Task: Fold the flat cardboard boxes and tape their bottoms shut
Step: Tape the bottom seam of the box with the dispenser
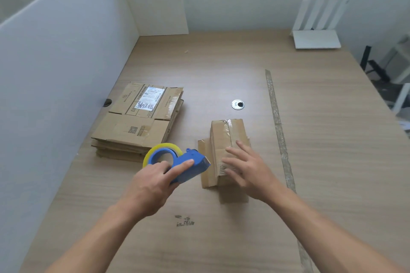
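Note:
A small folded cardboard box (224,137) stands in the middle of the table, with clear tape along its top seam and loose flaps spread at its base. My right hand (246,168) lies over its near end with fingers straight and spread. My left hand (155,182) grips a blue tape dispenser (188,166) holding a yellow-edged tape roll (162,150), its nose just left of the box. A stack of flat cardboard boxes (137,122) lies to the left; the top one carries a white label.
A white partition wall (55,73) runs along the table's left side. A round metal cable grommet (237,104) sits behind the box. A strip of old tape (277,122) runs down the wooden table. A white router (316,37) stands at the back right.

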Available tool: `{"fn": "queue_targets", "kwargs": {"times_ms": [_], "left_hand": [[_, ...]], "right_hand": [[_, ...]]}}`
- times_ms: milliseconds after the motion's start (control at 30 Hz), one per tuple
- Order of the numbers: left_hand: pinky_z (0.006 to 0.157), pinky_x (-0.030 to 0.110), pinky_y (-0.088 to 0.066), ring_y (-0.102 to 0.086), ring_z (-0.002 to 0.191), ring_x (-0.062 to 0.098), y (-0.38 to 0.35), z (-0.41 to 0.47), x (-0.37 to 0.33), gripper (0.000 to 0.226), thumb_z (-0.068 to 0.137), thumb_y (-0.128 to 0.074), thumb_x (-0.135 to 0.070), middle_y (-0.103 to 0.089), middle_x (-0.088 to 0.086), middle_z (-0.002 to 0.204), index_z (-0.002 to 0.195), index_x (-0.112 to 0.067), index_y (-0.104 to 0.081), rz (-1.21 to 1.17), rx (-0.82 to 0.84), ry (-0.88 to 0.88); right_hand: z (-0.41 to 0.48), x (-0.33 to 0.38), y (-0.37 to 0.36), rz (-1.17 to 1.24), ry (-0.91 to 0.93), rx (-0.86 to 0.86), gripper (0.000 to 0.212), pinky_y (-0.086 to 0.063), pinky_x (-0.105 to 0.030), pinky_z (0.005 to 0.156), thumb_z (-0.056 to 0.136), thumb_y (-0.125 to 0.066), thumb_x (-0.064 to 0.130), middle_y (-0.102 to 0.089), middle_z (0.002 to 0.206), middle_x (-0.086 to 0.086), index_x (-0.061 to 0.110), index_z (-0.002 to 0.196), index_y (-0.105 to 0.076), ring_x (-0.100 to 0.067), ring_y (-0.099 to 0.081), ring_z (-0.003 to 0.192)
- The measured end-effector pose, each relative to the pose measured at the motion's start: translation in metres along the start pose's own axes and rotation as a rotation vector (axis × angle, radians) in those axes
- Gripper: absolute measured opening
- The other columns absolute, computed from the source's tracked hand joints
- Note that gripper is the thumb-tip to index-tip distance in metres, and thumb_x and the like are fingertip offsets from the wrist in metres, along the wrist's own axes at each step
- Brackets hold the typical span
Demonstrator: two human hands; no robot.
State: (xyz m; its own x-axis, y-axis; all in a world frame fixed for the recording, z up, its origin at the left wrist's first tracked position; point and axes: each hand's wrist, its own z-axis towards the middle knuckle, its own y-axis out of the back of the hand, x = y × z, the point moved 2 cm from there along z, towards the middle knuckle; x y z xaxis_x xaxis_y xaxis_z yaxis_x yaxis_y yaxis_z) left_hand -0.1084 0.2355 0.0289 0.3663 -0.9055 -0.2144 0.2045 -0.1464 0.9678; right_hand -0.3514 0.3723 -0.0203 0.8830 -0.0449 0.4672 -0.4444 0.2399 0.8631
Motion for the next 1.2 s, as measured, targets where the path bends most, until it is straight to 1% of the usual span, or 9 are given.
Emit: {"fn": "queue_targets", "kwargs": {"times_ms": [133, 233, 333, 500, 667, 833, 1000, 1133, 1200], "left_hand": [[0.051, 0.031, -0.035, -0.038, 0.058, 0.021, 0.008, -0.001, -0.005, 0.074, 0.092, -0.046, -0.026, -0.046, 0.0, 0.078, 0.155, -0.045, -0.011, 0.106, -0.049, -0.152], [0.054, 0.032, -0.041, -0.043, 0.061, 0.021, 0.016, -0.002, -0.006, 0.077, 0.092, -0.051, -0.02, -0.051, 0.002, 0.081, 0.155, -0.044, -0.014, 0.144, -0.087, -0.221], [0.055, 0.033, -0.045, -0.046, 0.063, 0.022, 0.021, -0.001, -0.006, 0.08, 0.089, -0.056, -0.014, -0.051, 0.003, 0.082, 0.154, -0.043, -0.019, 0.179, -0.099, -0.279], [0.057, 0.034, -0.048, -0.051, 0.065, 0.022, 0.03, 0.0, -0.013, 0.074, 0.093, -0.049, -0.014, -0.055, 0.005, 0.085, 0.154, -0.042, -0.02, 0.206, -0.077, -0.333], [0.06, 0.033, -0.048, -0.052, 0.067, 0.023, 0.041, -0.001, -0.018, 0.081, 0.089, -0.05, -0.007, -0.056, 0.006, 0.087, 0.155, -0.042, -0.019, 0.256, -0.072, -0.416], [0.062, 0.033, -0.048, -0.052, 0.068, 0.023, 0.047, 0.001, -0.023, 0.086, 0.085, -0.056, -0.006, -0.056, 0.006, 0.087, 0.155, -0.041, -0.02, 0.256, -0.04, -0.445], [0.063, 0.032, -0.049, -0.051, 0.068, 0.022, 0.045, 0.002, -0.025, 0.079, 0.09, -0.053, -0.017, -0.056, 0.003, 0.088, 0.155, -0.043, -0.016, 0.191, 0.004, -0.431], [0.062, 0.029, -0.048, -0.044, 0.067, 0.019, 0.041, 0.002, -0.028, 0.059, 0.098, -0.046, -0.032, -0.047, -0.004, 0.085, 0.153, -0.041, -0.025, 0.078, 0.09, -0.383], [0.061, 0.027, -0.046, -0.043, 0.068, 0.014, 0.043, 0.006, -0.028, 0.058, 0.097, -0.046, -0.037, -0.046, -0.008, 0.084, 0.152, -0.04, -0.027, -0.006, 0.145, -0.345]], "right_hand": [[0.006, 0.013, 0.021, 0.261, -0.084, -0.198, 0.043, -0.041, -0.029, 0.104, 0.092, -0.051, 0.045, -0.067, 0.12, 0.003, 0.017, 0.118, -0.07, -0.016, -0.053, 0.124], [0.009, 0.023, 0.034, 0.349, -0.07, -0.17, 0.039, -0.043, -0.018, 0.094, 0.093, -0.055, 0.039, -0.069, 0.114, 0.006, 0.019, 0.124, -0.066, -0.002, -0.057, 0.108], [0.012, 0.028, 0.037, 0.392, -0.038, -0.07, 0.045, -0.035, -0.005, 0.093, 0.091, -0.062, 0.033, -0.065, 0.121, 0.006, 0.02, 0.134, -0.059, 0.005, -0.052, 0.109], [0.012, 0.033, 0.037, 0.375, 0.069, 0.003, 0.043, -0.043, -0.019, 0.099, 0.092, -0.062, 0.032, -0.064, 0.127, 0.003, 0.02, 0.134, -0.06, -0.008, -0.057, 0.116], [0.008, 0.038, 0.035, 0.401, 0.1, -0.045, 0.03, -0.048, -0.022, 0.089, 0.097, -0.054, 0.023, -0.07, 0.114, 0.001, 0.016, 0.123, -0.067, -0.012, -0.062, 0.104], [0.01, 0.043, 0.038, 0.367, 0.105, -0.176, 0.026, -0.051, -0.031, 0.077, 0.096, -0.051, 0.029, -0.069, 0.098, 0.001, 0.011, 0.098, -0.07, -0.014, -0.063, 0.09], [0.011, 0.035, 0.037, 0.372, 0.058, -0.203, 0.014, -0.052, -0.034, 0.077, 0.089, -0.065, 0.025, -0.067, 0.094, 0.002, 0.012, 0.087, -0.071, -0.015, -0.063, 0.089], [0.005, 0.031, 0.038, 0.255, 0.044, -0.146, 0.017, -0.049, -0.03, 0.083, 0.087, -0.064, 0.026, -0.064, 0.107, -0.001, 0.011, 0.081, -0.068, -0.018, -0.056, 0.1], [-0.001, 0.027, 0.039, 0.242, 0.01, -0.099, 0.019, -0.045, -0.026, 0.088, 0.088, -0.062, 0.027, -0.061, 0.112, -0.002, 0.009, 0.082, -0.067, -0.018, -0.053, 0.106]]}}
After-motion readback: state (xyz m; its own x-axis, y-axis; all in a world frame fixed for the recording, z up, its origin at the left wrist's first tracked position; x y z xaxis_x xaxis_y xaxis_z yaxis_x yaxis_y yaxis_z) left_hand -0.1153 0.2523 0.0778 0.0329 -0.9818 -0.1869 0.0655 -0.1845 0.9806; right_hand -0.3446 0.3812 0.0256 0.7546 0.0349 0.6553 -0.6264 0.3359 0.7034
